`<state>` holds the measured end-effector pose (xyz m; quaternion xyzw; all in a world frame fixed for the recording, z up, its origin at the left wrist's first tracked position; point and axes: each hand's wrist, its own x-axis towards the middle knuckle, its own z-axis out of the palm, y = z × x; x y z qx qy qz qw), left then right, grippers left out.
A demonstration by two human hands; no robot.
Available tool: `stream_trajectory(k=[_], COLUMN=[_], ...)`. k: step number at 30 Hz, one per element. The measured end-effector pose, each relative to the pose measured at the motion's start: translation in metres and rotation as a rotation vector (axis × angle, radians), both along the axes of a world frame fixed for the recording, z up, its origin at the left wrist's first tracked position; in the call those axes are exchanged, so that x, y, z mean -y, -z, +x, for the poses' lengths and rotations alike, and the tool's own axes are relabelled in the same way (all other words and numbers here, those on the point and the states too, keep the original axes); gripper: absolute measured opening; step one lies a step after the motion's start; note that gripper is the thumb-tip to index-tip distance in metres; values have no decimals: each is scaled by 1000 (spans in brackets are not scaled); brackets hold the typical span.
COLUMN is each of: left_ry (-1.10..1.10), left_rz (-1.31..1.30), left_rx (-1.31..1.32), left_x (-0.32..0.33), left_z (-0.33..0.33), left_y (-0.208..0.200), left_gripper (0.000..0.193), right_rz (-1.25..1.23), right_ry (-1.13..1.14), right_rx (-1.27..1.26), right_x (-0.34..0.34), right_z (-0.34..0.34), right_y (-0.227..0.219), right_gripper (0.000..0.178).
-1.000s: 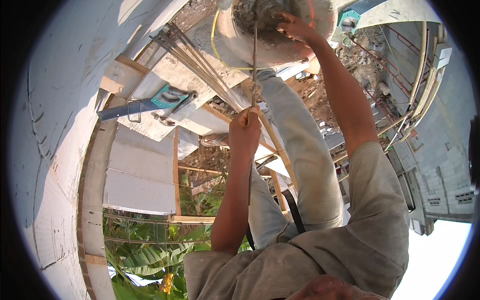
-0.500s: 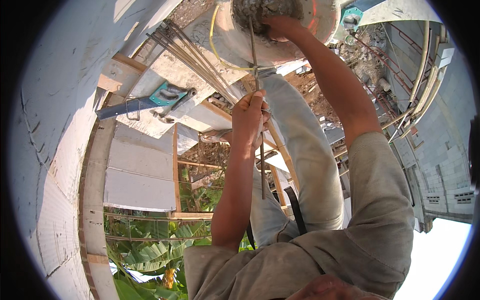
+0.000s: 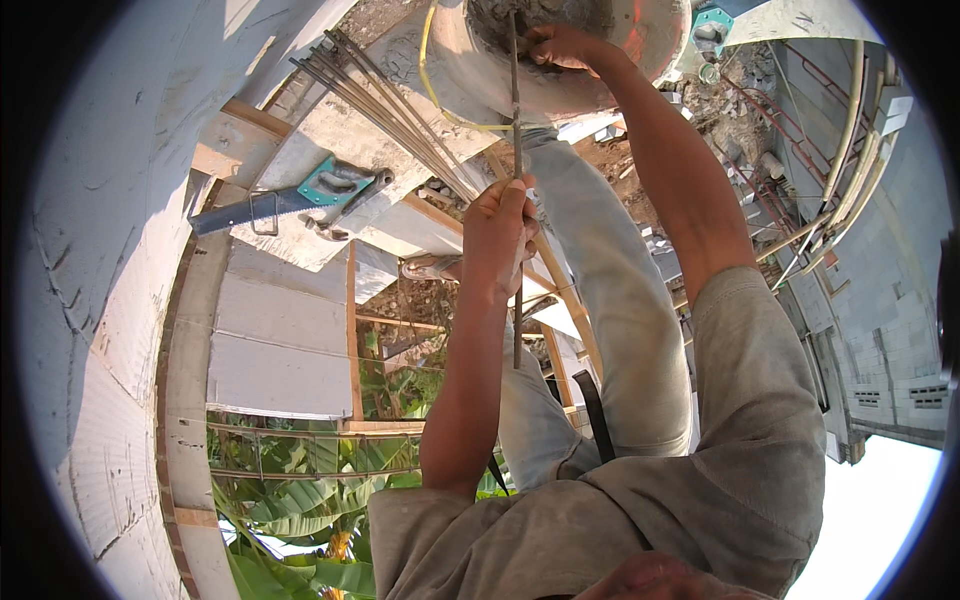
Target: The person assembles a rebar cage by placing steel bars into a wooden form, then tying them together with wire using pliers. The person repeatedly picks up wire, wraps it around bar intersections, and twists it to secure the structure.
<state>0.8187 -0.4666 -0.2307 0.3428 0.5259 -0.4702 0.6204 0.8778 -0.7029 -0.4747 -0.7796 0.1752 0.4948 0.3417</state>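
Observation:
My left hand [image 3: 500, 222] is closed around a thin steel rod [image 3: 516, 130], gripping it a little below its middle. The rod's far end reaches over a round container [image 3: 590, 92] of rough grey mortar [image 3: 570, 12]. Beside that end, my right hand [image 3: 565, 47] is over the mortar with its fingers curled in. Whether anything is between those fingers is hidden. Against the container's left side bends a yellow hose-like loop [image 3: 424, 70].
On a board at left lie a handsaw [image 3: 335, 183] with a teal handle and a hammer-like tool [image 3: 328, 230]. Several steel rods [image 3: 390, 110] lean nearby. Another teal-handled saw [image 3: 712, 30] is at upper right. Wooden framing [image 3: 352, 330] and banana leaves [image 3: 310, 510] are below.
The rod has slid away from me, its far end now further over the container. My right hand has drawn back slightly from the mortar, and its fingers now show.

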Motion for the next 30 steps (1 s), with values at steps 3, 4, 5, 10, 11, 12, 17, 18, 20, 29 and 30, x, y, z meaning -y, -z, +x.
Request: stream_trajectory(k=[3, 4, 5, 10, 11, 12, 17, 18, 20, 29, 30], left_ry=[148, 176, 203, 310, 312, 319, 276, 295, 332, 574, 587], left_rz=[112, 143, 175, 293, 277, 256, 208, 227, 266, 397, 415], left_rx=[88, 122, 157, 272, 277, 281, 288, 298, 318, 431, 449], left_x=[1, 0, -4, -21, -27, -33, -47, -48, -50, -51, -52], left_z=[-6, -10, -20, -32, -36, -36, -34, -35, -36, -37, -39], left_y=[-8, -9, -9, -34, -39, -45, -70, -71, -70, -69, -66], left_gripper=[27, 27, 27, 28, 28, 29, 31, 31, 29, 31, 31], right_rz=[122, 144, 167, 114, 54, 9, -264, -275, -245, -471, -517], right_ry=[334, 394, 452, 147, 6, -89, -492, -575, -574, -489, -422], right_rx=[-250, -215, -180, 392, 492, 512, 612, 624, 630, 528, 465], right_x=[5, 16, 21, 2, -6, -9, -22, -24, -28, -14, -15], right_z=[11, 8, 5, -7, -5, -8, -13, -15, -30, -10, -5], right_y=[-46, -54, -60, -127, -137, -136, -146, -152, -158, -142, -138], right_gripper=[60, 56, 52, 63, 66, 66, 67, 67, 67, 65, 64])
